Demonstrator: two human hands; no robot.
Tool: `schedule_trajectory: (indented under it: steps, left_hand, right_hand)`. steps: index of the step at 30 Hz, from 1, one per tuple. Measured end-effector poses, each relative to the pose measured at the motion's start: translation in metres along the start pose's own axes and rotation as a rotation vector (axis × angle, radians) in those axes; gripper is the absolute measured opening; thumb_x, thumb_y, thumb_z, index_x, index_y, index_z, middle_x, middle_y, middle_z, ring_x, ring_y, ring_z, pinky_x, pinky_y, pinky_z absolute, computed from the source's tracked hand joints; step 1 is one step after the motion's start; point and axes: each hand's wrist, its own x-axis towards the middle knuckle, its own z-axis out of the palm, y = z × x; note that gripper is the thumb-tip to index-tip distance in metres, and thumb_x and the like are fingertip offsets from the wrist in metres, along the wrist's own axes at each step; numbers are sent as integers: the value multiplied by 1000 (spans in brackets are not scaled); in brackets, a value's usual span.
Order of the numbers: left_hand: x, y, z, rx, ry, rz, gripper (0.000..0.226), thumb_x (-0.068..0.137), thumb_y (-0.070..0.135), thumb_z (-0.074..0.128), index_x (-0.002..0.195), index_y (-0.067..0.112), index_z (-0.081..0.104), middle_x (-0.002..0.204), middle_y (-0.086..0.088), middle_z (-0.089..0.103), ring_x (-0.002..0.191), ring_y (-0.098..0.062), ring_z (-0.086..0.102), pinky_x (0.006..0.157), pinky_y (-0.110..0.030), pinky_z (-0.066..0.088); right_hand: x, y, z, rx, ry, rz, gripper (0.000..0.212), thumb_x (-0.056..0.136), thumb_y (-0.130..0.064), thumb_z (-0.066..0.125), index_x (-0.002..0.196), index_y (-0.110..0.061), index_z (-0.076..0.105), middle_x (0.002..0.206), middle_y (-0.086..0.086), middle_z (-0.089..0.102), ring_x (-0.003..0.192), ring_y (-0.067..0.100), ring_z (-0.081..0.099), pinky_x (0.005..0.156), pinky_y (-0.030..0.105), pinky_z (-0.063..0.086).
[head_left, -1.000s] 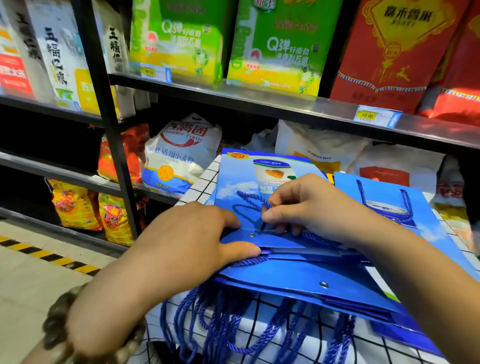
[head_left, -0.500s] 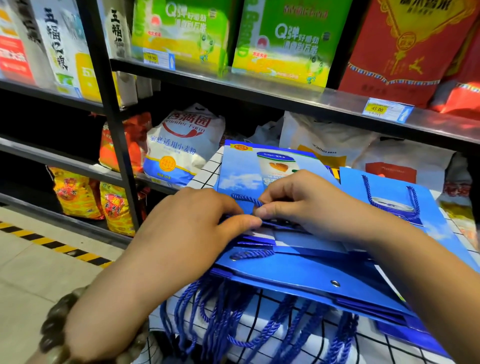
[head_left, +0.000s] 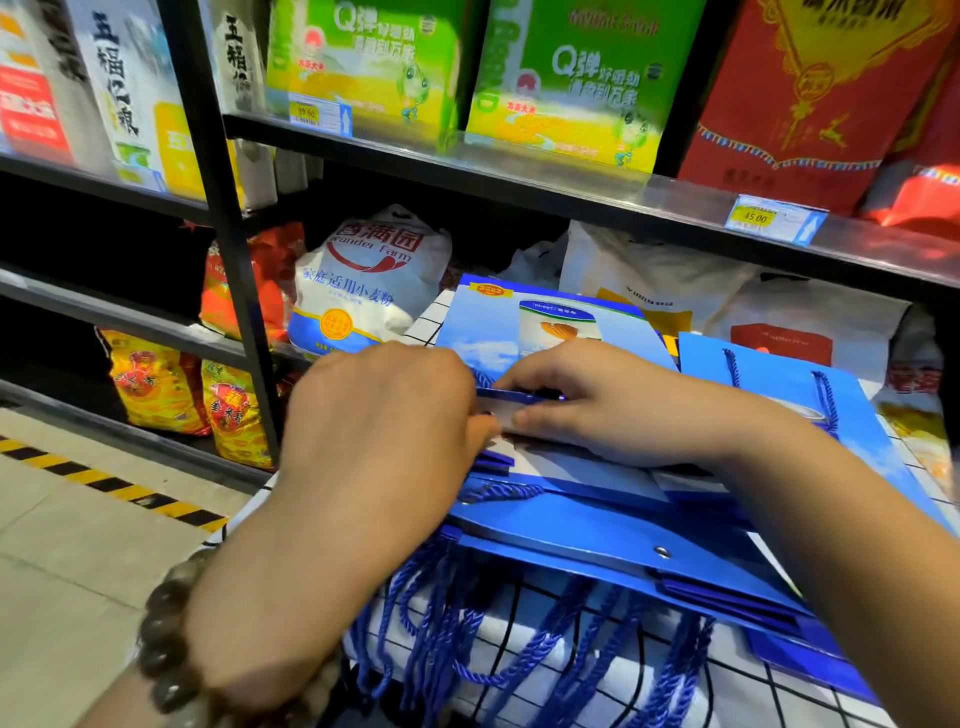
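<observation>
Both hands work on the top bag (head_left: 493, 332) of a stack of blue paper bags (head_left: 597, 540), which lies flat on the grid-patterned bench (head_left: 779, 696).

1. Right hand (head_left: 618, 410): the fingers (head_left: 540, 415) are curled, and thumb and forefinger pinch the blue mouth edge of the top bag at the 9 o'clock side of the hand.
2. Left hand (head_left: 379, 431): the fingers are curled. The thumb tip meets the same edge at the hand's 3 o'clock side. The other fingers are hidden behind the back of the hand.
3. The printed face of the top bag extends toward 12 o'clock from both hands.
4. The rope handles (head_left: 467, 623) hang over the bench edge at 6 o'clock.
5. A separate blue bag (head_left: 779, 379) lies at 3 o'clock, and a flour sack (head_left: 363, 291) at 11 o'clock.
</observation>
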Motion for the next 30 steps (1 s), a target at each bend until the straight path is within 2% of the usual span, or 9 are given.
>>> schedule_trajectory:
  steps: [3, 6, 10, 14, 16, 18, 23, 26, 30]
  left_hand:
    - [2, 10, 4, 76, -42, 10, 20, 90, 45, 48, 95, 28, 58, 81, 4, 48, 77, -22, 46, 61, -29, 20]
    - [4, 9, 8, 21, 7, 26, 13, 94, 36, 41, 87, 29, 50, 87, 1, 55, 71, -18, 30, 62, -28, 18]
    - [3, 3, 11, -119, 0, 138, 18, 95, 39, 32, 80, 28, 33, 92, 5, 46, 88, -19, 48, 63, -30, 18]
    - [2, -14, 10, -428, -116, 207, 30, 89, 37, 44, 63, 22, 40, 76, 6, 48, 74, -11, 45, 61, -33, 25]
    - [2, -18, 11, -558, -156, 211, 31, 84, 39, 47, 60, 20, 44, 70, 5, 50, 68, -10, 47, 57, -28, 32]
    - [1, -18, 14, -541, -143, 193, 30, 79, 43, 47, 59, 21, 47, 63, 5, 52, 64, -7, 49, 54, -21, 32]
    - [16, -14, 14, -837, -182, 33, 27, 71, 44, 56, 68, 18, 52, 50, 8, 50, 48, -3, 44, 49, -17, 31]
    - [34, -12, 18, -903, -268, -14, 19, 79, 36, 61, 74, 20, 52, 59, 7, 60, 48, -2, 47, 48, -19, 33]
    - [52, -6, 21, -813, -394, 65, 24, 74, 28, 74, 80, 27, 51, 66, 1, 55, 49, -7, 41, 47, -21, 30]
  right_hand:
    - [2, -3, 2, -15, 34, -22, 19, 91, -17, 53, 97, -3, 64, 91, 10, 63, 80, 20, 50, 76, 33, 38]
    - [2, -3, 2, 5, 88, -23, 19, 90, -18, 53, 94, -2, 64, 86, 12, 61, 76, 17, 46, 72, 32, 36]
    - [-4, -1, 1, 5, 87, -12, 22, 89, -21, 57, 85, 0, 62, 74, 13, 54, 65, 12, 40, 62, 28, 34]
    - [-12, 5, 0, -3, 172, 19, 24, 85, -21, 62, 69, -4, 58, 59, 4, 43, 59, 11, 34, 54, 22, 29]
    - [-15, 8, 1, -36, 205, 14, 22, 85, -22, 63, 70, -6, 61, 60, 4, 49, 61, 17, 37, 56, 23, 30]
    - [-17, 10, 3, -22, 201, 13, 20, 84, -23, 64, 75, -5, 65, 64, 6, 55, 64, 17, 41, 57, 26, 31]
    - [-19, 9, 3, 103, 264, 77, 7, 75, -20, 73, 74, -14, 70, 54, -16, 52, 57, -4, 49, 57, 12, 36]
    - [-21, 10, 4, 109, 274, 84, 7, 73, -21, 75, 72, -18, 69, 57, -19, 54, 58, -6, 51, 59, 11, 38]
    - [-23, 9, 5, 127, 278, 80, 12, 73, -21, 75, 69, -24, 65, 59, -19, 56, 61, -4, 52, 61, 12, 40]
